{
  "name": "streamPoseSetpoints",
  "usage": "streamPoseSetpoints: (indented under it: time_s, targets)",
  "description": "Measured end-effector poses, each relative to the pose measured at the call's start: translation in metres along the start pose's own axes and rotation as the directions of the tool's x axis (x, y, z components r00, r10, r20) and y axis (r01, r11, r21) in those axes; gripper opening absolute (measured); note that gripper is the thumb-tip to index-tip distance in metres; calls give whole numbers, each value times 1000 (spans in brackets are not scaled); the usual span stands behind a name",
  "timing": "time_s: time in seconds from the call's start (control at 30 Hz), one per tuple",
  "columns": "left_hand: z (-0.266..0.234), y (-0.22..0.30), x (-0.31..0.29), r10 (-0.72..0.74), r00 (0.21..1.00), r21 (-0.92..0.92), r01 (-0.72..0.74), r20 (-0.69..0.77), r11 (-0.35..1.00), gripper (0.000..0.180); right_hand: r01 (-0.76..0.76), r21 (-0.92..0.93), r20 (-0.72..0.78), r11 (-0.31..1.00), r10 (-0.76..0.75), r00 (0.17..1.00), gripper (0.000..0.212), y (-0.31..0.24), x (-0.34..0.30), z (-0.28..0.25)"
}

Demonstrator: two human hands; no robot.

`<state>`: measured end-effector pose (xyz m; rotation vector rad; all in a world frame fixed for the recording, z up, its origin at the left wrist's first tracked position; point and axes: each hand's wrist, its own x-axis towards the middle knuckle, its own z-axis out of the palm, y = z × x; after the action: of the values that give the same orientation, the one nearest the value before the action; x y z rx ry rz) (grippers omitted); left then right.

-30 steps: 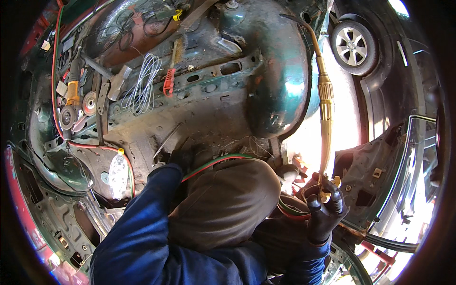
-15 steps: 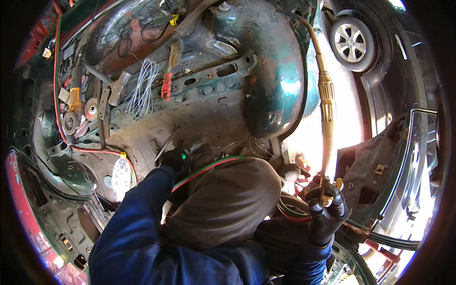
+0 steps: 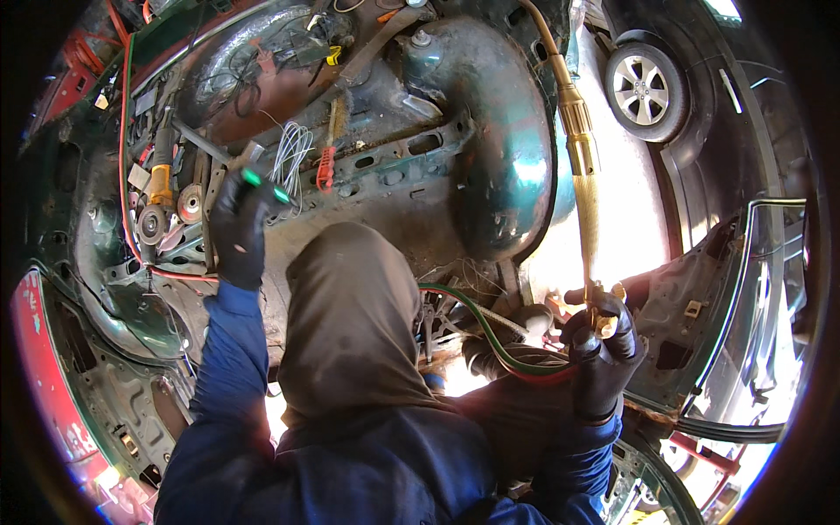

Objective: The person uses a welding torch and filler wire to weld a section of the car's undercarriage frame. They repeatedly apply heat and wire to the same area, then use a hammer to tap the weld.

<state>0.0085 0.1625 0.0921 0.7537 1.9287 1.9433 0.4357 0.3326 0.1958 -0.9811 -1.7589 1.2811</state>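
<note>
Gripping torch (image 3: 577, 131), right hand (image 3: 610, 363) curled, left hand (image 3: 238, 229) outstretched

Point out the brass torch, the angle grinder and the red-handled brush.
Brass torch (image 3: 587, 199): head view, on its ridged grip.
Angle grinder (image 3: 160, 185): head view, on the yellow part of its body.
Red-handled brush (image 3: 325, 168): head view, on the red handle.

Brass torch (image 3: 588, 199) is gripped by its valve end in R hand (image 3: 605, 354); red/green hose (image 3: 481, 318) is draped beside it. Sm. green item (image 3: 281, 194) is held in L hand (image 3: 239, 226), nr. wire coil (image 3: 293, 156). Red-handled brush (image 3: 326, 166) & yellow/blk angle grinder (image 3: 160, 184) are laid on car-body metal (image 3: 376, 207); spoked wheel (image 3: 643, 93) is seen far R.
</note>
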Motion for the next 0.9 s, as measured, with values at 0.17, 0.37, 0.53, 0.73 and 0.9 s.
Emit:
streamPoseSetpoints:
  time_s: [0.17, 0.37, 0.53, 0.73, 0.9]
  targets:
    - [68, 101, 45, 220, 961, -189, -188, 165, 964, 35, -87, 28, 15, 996, 86, 996, 57, 0, 9, 6]
    - [183, 76, 64, 86, 854, -432, 171, 513, 885, 25, -126, -69, 41, 990, 129, 991, 60, 5, 28, 9]
    - [168, -33, 108, -102, 836, -371, 345, 540, 862, 32, -103, -73, 93, 992, 110, 990, 59, 18, 32, 21]
    - [159, -59, 124, -210, 776, -566, 589, 594, 576, 48, -195, -62, 171, 979, 203, 964, 63, 21, 25, 19]
    - [161, -63, 124, -199, 768, -609, 614, 609, 502, 42, -124, -130, 251, 984, 154, 956, 63, 27, 27, 20]
